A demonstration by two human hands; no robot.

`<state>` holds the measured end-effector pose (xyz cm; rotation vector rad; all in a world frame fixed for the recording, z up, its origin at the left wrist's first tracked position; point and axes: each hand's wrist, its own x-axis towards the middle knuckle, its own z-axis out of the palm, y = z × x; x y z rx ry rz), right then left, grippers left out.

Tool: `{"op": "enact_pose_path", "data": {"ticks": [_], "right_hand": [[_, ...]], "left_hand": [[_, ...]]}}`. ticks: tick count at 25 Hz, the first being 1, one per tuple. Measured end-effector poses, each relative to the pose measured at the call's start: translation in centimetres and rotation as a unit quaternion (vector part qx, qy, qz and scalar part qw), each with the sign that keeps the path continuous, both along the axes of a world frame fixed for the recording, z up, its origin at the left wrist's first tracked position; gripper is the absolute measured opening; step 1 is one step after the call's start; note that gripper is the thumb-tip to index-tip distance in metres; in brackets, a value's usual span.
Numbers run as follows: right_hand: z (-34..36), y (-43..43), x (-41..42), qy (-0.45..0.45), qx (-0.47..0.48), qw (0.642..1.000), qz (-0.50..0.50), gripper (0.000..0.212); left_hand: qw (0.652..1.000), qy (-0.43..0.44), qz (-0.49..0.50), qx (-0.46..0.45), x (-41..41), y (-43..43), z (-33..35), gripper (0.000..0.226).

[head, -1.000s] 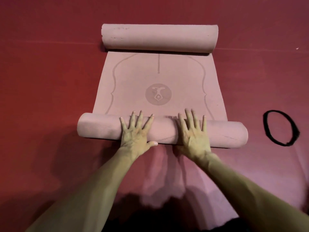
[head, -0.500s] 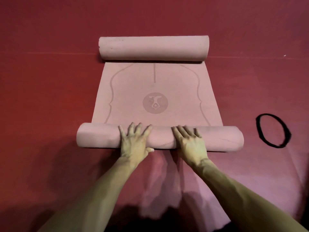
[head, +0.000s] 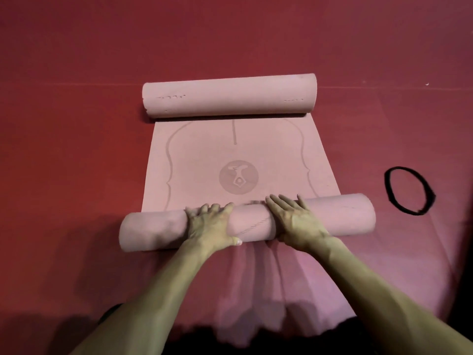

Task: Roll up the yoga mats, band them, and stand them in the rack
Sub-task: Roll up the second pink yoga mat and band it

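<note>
A pink yoga mat (head: pixel 238 152) lies on the red floor, curled up at both ends, with a flat stretch bearing a round logo between. The near roll (head: pixel 337 216) lies crosswise under both my hands, its far side close to the logo. My left hand (head: pixel 210 221) grips the roll left of its middle, fingers curled over the top and thumb on the near side. My right hand (head: pixel 294 219) presses on the roll just right of the middle with fingers stretched across it. The far roll (head: pixel 230 98) lies untouched. A black elastic band (head: pixel 409 190) lies on the floor right of the mat.
Red floor matting (head: pixel 76 149) surrounds the mat on all sides, with a seam line running across behind the far roll. A dark shape, probably my own body, fills the bottom edge. No rack shows in this view.
The near roll has moved forward toward the logo, shortening the flat stretch. My left fingers have curled over the roll; my right fingers curled, then stretched out again.
</note>
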<state>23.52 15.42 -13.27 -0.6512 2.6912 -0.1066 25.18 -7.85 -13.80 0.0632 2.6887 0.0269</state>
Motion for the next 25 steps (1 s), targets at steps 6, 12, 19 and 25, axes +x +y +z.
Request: {"op": "enact_pose_path", "data": {"ticks": [6,12,19,25], "right_hand": [[-2.1,0.5,-0.9,-0.044,0.004,0.999,-0.005,0.127],[-1.2,-0.9,-3.7,-0.052,0.036,0.998,-0.012,0.13],[-2.1,-4.3,-0.4,-0.006,0.129,0.989,-0.07,0.15],[-1.8,-4.3,-4.1,-0.029,0.094,0.993,-0.061,0.144]], "left_hand": [[0.999,0.021,-0.002,0.024,-0.5,0.0,-1.1,0.116],[0.982,0.182,-0.025,0.032,3.4,-0.9,-4.2,0.099],[0.991,0.134,0.003,0.006,-1.2,-0.7,-3.2,0.097],[0.981,0.191,-0.029,0.003,0.7,-0.5,-5.1,0.091]]}}
